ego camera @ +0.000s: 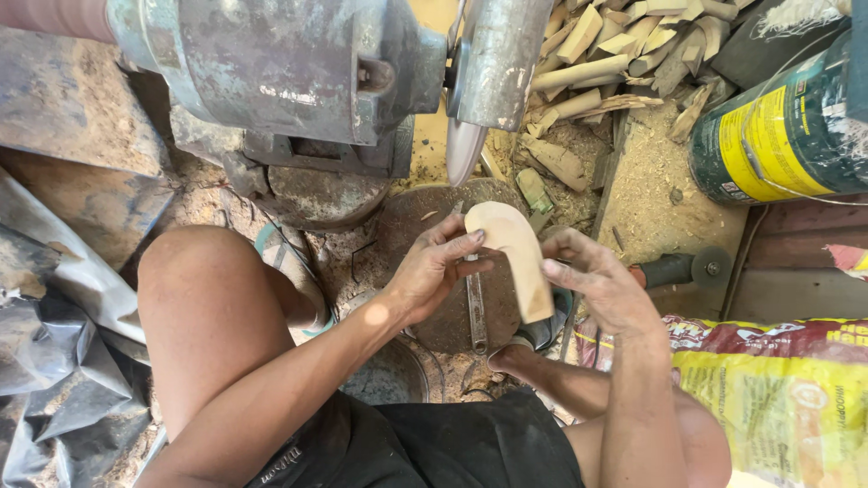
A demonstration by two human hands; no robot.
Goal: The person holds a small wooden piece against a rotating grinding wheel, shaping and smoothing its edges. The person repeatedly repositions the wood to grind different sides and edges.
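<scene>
holding a pale curved wooden piece (pixel 514 253) at frame centre: left hand (pixel 434 271) pinches its rounded end, right hand (pixel 601 289) wraps its lower end. grinder disc (pixel 466 145) at 12 o'clock, offcut pile (pixel 615 45) at 1, green-and-yellow can (pixel 787 126) at 2.

Wooden piece (pixel 514 253): pale cream, unpatterned. Grinder housing (pixel 289 63): grey-green, mottled with rust. Can (pixel 782 136): dark green with yellow label. Sack (pixel 778 398): yellow, red band. Shorts (pixel 452 447): black.
</scene>
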